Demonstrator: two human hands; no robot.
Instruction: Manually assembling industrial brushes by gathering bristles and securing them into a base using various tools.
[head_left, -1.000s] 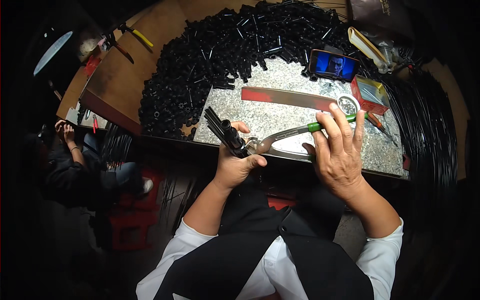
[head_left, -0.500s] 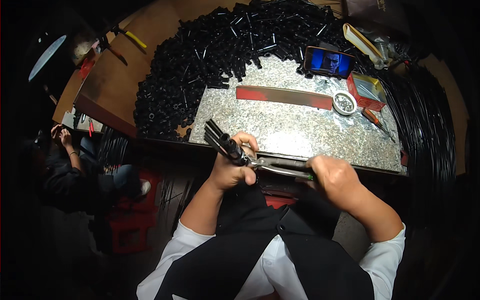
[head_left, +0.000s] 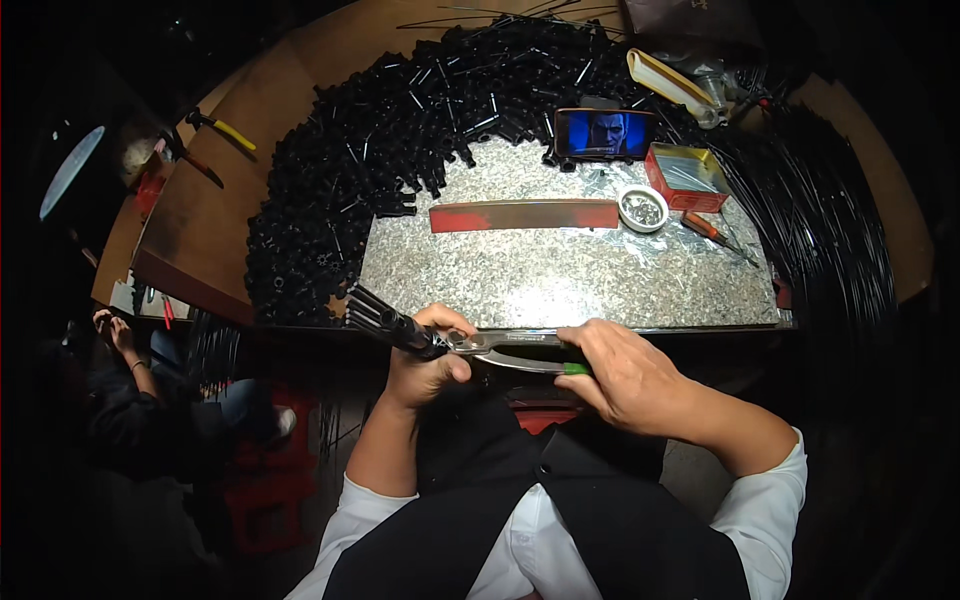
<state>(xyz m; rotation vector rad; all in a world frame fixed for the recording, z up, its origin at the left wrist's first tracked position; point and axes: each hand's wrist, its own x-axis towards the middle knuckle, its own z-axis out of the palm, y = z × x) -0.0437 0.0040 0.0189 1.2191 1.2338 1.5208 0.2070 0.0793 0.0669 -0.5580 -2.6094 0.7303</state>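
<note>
A black bundle of thin ribs around a tubular hub (head_left: 398,328), like part of a folded umbrella frame, sits in my left hand (head_left: 425,372). Its ribs point up and to the left. My left fingers and thumb wrap round its lower end. Metal pliers (head_left: 520,354) reach across from the right, their jaws at that lower end by my left thumb. My right hand (head_left: 625,375) grips the far ends of the handles, near a green tip on the lower one. A gap shows between the handles. Exactly what the jaws touch is too small to make out.
Beyond my hands is a speckled stone slab (head_left: 480,270) bearing a red-brown bar (head_left: 525,216). A white bowl (head_left: 643,208), red box (head_left: 688,178), screwdriver (head_left: 712,232) and phone (head_left: 604,133) stand right. Black parts (head_left: 330,180) heap behind; black rods (head_left: 825,220) lie right. Another person (head_left: 130,400) sits left.
The view has shifted, so bench things appear further left. My right hand has altered its hold on the pliers, and the handles look further apart. My left hand keeps the black bundle.
</note>
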